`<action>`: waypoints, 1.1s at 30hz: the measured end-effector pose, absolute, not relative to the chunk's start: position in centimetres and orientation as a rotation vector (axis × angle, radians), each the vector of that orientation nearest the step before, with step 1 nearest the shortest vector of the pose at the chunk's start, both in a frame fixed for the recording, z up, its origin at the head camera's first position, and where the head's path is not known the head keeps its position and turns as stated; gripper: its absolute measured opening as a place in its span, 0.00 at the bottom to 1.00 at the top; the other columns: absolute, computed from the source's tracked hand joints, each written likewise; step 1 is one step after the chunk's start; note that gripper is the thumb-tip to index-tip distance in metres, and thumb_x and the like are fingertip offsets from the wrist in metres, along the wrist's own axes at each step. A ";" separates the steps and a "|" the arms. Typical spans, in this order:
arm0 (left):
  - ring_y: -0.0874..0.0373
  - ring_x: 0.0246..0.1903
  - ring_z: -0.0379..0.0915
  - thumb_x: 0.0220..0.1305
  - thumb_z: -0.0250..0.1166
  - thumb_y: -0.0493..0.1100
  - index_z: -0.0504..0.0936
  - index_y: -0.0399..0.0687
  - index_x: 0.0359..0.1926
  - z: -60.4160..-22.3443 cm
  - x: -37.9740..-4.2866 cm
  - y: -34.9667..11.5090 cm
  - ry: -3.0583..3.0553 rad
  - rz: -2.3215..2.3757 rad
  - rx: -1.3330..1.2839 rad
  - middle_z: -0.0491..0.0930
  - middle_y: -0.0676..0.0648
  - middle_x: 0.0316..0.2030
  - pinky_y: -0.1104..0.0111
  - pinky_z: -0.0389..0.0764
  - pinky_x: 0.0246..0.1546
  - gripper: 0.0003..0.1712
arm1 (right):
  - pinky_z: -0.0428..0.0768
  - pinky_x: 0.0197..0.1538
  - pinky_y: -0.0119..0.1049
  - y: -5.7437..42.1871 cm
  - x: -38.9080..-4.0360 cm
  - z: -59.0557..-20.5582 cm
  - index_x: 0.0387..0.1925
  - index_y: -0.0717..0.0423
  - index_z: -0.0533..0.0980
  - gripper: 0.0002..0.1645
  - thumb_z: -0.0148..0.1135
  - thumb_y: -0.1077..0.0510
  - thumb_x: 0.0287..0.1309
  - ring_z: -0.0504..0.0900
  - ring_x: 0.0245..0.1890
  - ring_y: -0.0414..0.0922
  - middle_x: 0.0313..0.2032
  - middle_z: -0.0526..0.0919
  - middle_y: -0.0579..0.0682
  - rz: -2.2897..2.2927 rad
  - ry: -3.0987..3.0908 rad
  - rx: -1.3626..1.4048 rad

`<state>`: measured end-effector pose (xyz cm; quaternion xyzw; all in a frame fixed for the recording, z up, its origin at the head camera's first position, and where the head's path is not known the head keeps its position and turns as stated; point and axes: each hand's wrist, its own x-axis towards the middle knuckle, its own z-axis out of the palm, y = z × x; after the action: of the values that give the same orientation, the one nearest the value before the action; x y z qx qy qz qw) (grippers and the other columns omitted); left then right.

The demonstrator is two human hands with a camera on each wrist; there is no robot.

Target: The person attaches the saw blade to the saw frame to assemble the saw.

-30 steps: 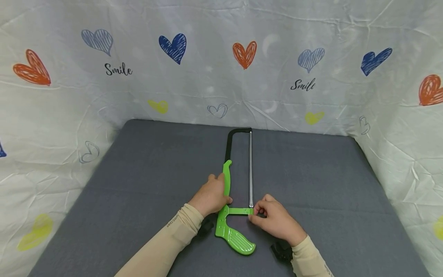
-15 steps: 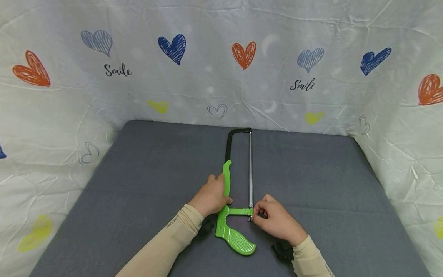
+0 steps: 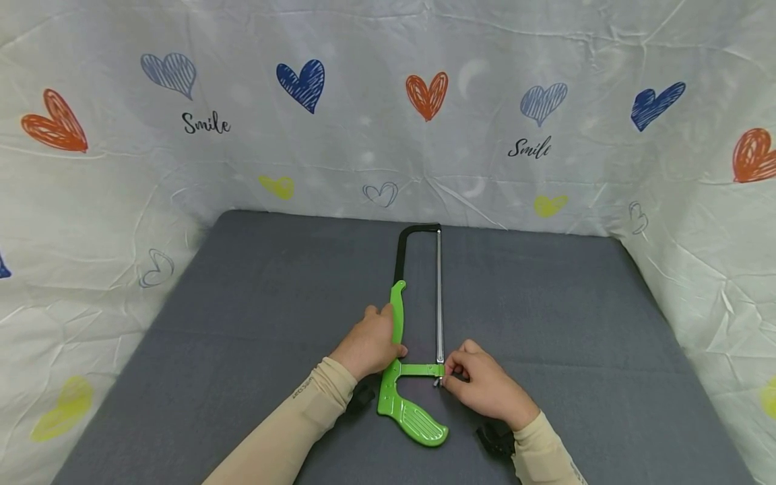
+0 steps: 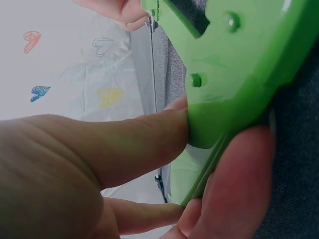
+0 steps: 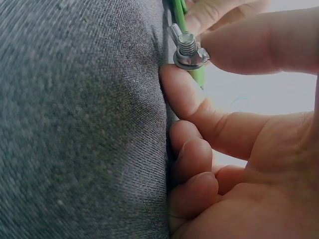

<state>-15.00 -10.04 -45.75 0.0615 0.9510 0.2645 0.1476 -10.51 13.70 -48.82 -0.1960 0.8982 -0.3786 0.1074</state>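
Note:
A hacksaw with a green handle and black front frame lies on the grey cloth, its front end pointing away. Its silvery blade runs along the right side. My left hand grips the green frame above the handle, thumb on one side and fingers on the other. At the blade's near end, a metal wing nut sits on a threaded bolt. My right hand pinches it between thumb and index finger, the thumb tip against one wing; the other fingers are curled.
The grey cloth covers the table around the saw. A white curtain printed with hearts and "Smile" hangs behind and at both sides. Black wrist devices show under both wrists, the right one close to the cloth.
My right thumb has shifted slightly up and right at the wing nut, leaving more of the nut showing below the crossbar. The left hand and hacksaw stay in place.

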 end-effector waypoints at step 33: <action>0.42 0.42 0.84 0.67 0.79 0.43 0.61 0.30 0.81 -45.8 -15.1 -10.0 2.727 0.763 0.178 0.71 0.26 0.63 0.55 0.87 0.45 0.52 | 0.71 0.39 0.31 13.9 -10.7 -48.8 0.33 0.48 0.81 0.09 0.71 0.62 0.70 0.69 0.34 0.35 0.35 0.70 0.46 -1.080 2.617 -0.580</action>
<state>-15.08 -9.99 -45.78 0.0619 0.9501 0.2658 0.1513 -10.68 13.90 -48.84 -0.1993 0.8984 -0.3708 0.1254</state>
